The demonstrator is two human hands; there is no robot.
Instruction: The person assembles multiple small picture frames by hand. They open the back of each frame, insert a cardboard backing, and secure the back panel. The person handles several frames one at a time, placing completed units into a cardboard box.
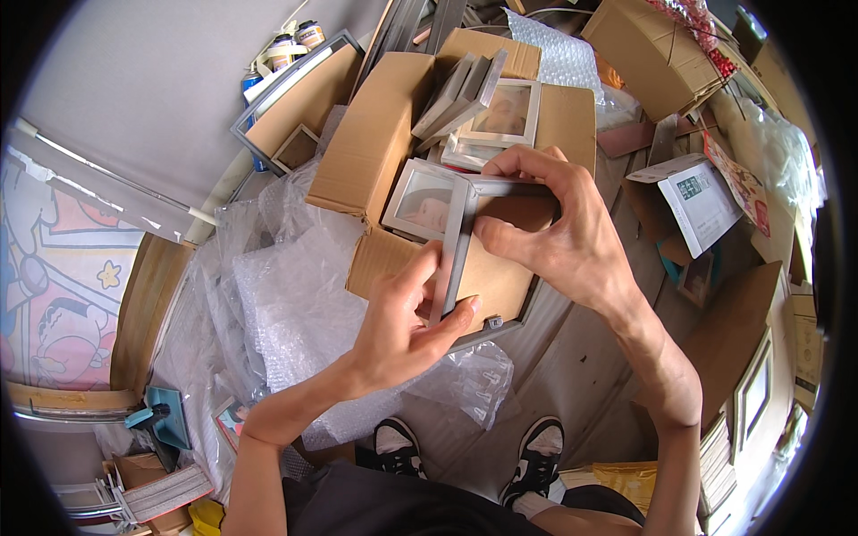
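A grey picture frame [496, 280] with a brown back is tilted between my hands, its back partly facing me. My left hand [402, 323] grips the frame's left side, thumb on the rail and fingers behind. At the far edge, my right hand [572, 237] is closed over the rail, its thumb inside against the back. A small metal fitting [492, 322] shows at the near edge. Just beyond, an open cardboard box [371, 138] holds several white-framed pictures, including one framed photo [423, 204] beside the held frame and another photo [505, 114] farther in.
Bubble wrap [299, 304] and clear plastic spread over the floor on the left. A larger grey frame [304, 98] leans behind, near small bottles [308, 34]. More cardboard boxes [657, 54] and a white carton [702, 205] crowd the right. My shoes [539, 451] stand on the floor below.
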